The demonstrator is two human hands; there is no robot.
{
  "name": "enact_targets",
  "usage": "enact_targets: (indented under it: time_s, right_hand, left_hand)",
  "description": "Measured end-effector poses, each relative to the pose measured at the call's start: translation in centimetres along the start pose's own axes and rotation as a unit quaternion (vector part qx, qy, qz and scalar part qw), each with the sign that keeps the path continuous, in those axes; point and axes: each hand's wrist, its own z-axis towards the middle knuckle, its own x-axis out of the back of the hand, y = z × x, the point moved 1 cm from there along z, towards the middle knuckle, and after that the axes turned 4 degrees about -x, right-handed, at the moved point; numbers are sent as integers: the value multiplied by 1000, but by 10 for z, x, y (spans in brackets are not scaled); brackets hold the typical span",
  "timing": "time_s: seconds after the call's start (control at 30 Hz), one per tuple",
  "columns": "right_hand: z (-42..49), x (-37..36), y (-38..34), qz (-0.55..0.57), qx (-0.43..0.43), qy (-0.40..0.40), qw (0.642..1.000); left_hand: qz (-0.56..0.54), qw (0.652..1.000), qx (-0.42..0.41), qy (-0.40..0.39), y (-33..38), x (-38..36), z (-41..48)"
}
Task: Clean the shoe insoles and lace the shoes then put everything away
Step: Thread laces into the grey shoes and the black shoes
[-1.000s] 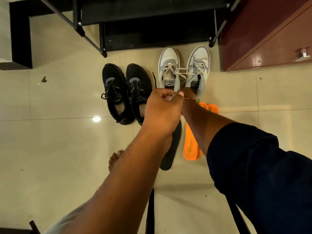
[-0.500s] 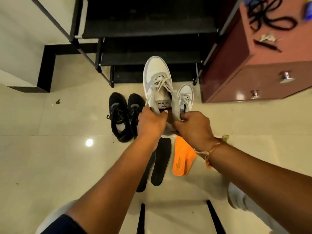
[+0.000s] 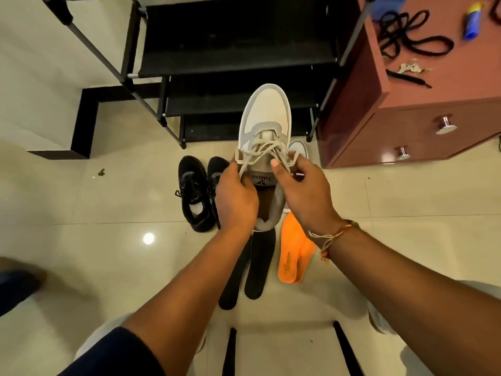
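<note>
While a black pair [image 3: 199,192] sits on the floor left of centre, the left hand [image 3: 235,199] curls its fingers around the white shoe [image 3: 265,126] at its collar, pinching a lace. Raised mid-frame, toe up, the shoe hangs above black insoles [image 3: 248,270] and orange insoles [image 3: 294,251]. The right hand [image 3: 303,191] grips the other side, thumb pressed on the laces [image 3: 264,151].
</note>
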Motion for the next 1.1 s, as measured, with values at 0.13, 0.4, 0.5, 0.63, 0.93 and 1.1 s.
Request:
enact_targets:
  time_s: [0.13,0.4,0.5,0.63,0.93,1.1]
  right_hand:
    - [7,1,-5,105,18,20,994]
    - [17,20,-23,192,-52,12,980]
    - [18,30,-39,242,-50,14,969]
    - [22,40,-49,306,-59,31,950]
    - [12,6,-8,85,-82,-131,984]
    - [9,5,-2,-154,32,-9,988]
  left_hand:
    - [1,1000,8,5,-1,-5,7]
    - [36,998,42,22,-10,-3,15]
    - [43,997,59,15,-16,-3,16]
    - [46,997,63,12,-19,-4,16]
    - [39,998,51,13,-8,-8,11]
    - [-37,999,1,-33,-3,-9,11]
